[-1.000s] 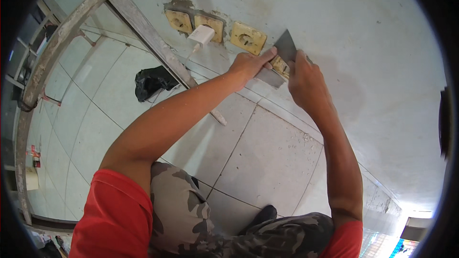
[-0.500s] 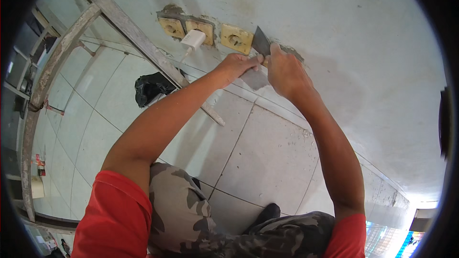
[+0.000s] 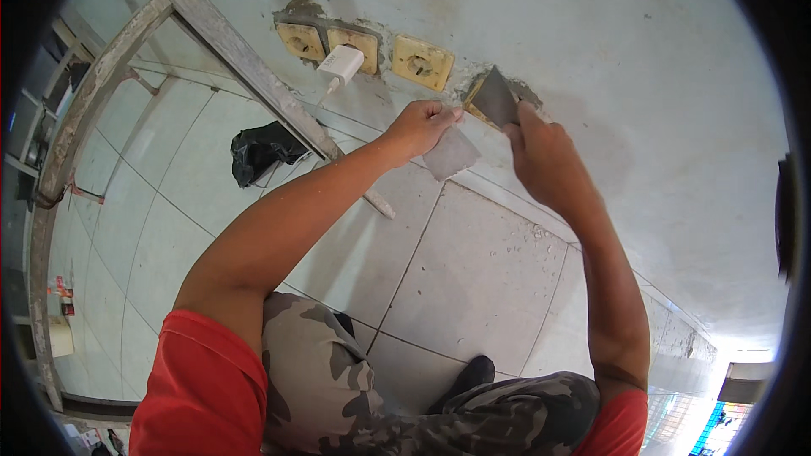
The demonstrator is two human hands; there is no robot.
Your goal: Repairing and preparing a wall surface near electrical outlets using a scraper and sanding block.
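Note:
My left hand [image 3: 422,128] is closed on a flat, grey square piece [image 3: 452,154], held just below the wall sockets. My right hand [image 3: 545,156] grips a putty knife whose dark blade [image 3: 497,95] lies over the rightmost yellow socket plate [image 3: 477,111], hiding most of it. Rough grey plaster surrounds that plate. To its left are a yellow socket [image 3: 422,62], another with a white charger [image 3: 340,64] and cable plugged in, and a third socket [image 3: 297,40] at the far end of the row.
A worn frame with long rails [image 3: 144,29], resembling a ladder, leans along the left side. A black plastic bag [image 3: 262,152] lies on the tiled floor [image 3: 465,270] near the wall [image 3: 659,135]. My knees in camouflage trousers are below. A bright opening [image 3: 710,422] shows at lower right.
Over the second, the left hand has moved left and down, drawing the grey piece away from the rightmost socket. The knife swung left, then back right and lower onto that socket.

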